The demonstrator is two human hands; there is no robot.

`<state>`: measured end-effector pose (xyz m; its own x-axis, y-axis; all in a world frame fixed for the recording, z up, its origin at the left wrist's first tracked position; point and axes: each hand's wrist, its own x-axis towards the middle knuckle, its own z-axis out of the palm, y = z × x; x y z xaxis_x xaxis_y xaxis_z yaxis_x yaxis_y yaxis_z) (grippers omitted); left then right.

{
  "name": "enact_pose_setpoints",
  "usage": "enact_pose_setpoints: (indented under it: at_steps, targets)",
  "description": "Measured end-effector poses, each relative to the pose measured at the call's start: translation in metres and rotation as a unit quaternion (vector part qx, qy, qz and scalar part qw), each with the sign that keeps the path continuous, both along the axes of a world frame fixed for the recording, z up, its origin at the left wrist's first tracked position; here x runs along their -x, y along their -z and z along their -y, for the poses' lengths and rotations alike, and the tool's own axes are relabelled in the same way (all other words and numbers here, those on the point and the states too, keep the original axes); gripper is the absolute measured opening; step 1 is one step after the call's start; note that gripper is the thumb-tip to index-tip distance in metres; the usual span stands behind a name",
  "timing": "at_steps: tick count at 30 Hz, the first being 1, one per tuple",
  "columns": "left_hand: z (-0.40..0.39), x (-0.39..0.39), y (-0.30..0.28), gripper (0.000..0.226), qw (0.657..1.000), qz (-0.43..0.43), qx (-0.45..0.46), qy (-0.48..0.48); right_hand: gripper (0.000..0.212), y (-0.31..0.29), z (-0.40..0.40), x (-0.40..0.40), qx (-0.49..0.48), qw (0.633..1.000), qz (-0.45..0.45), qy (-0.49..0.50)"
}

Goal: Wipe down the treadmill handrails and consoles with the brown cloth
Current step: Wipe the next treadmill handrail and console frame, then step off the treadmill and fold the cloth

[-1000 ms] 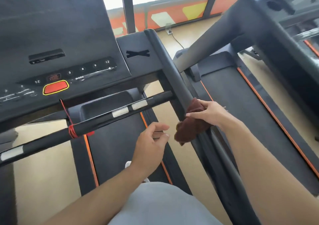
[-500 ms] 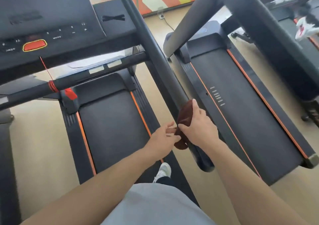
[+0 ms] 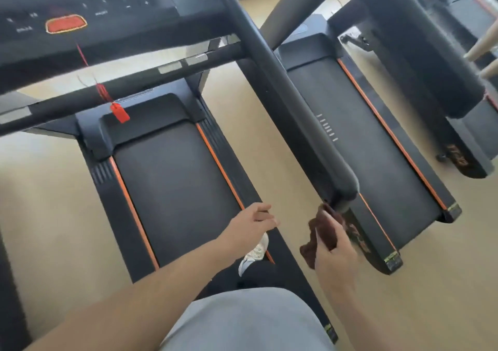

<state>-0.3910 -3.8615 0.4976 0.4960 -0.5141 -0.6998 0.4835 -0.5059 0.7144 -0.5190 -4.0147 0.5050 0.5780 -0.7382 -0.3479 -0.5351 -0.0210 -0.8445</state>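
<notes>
One handrail point(image 3: 289, 108) end is reached: the brown cloth point(image 3: 322, 233) is gripped in the right hand point(image 3: 335, 253), its top touching the rail tip. Left hand point(image 3: 254, 222) hangs loosely, holding nothing. Console point(image 3: 89, 6) and crossbar point(image 3: 129, 84) wiping is judged outstanding.

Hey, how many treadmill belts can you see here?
3. The near belt under the person's foot, the middle belt right of the handrail, and a sliver of a third top right, mostly hidden.
</notes>
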Motion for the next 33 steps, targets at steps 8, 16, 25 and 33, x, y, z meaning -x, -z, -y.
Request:
enact_pose_setpoints:
  at_steps: [8,16,25,33]
  targets:
    - [-0.094,0.009,-0.013,0.042,0.953,-0.037,-0.049,-0.296,0.078,0.003,-0.099,-0.045,-0.028,0.838,-0.028,-0.545]
    - [-0.169,0.108,-0.01,0.015,0.817,0.072,-0.11,-0.561,0.043,-0.001,-0.15,-0.091,-0.084,0.732,0.031,-0.675]
    - [-0.162,0.263,-0.026,0.018,0.602,0.069,-0.048,-0.794,0.047,0.008,-0.25,-0.043,0.049,0.314,0.035,-0.948]
    - [-0.172,0.414,-0.021,0.02,0.338,0.067,-0.066,-0.936,0.046,0.012,-0.329,0.095,0.009,0.108,-0.077,-0.991]
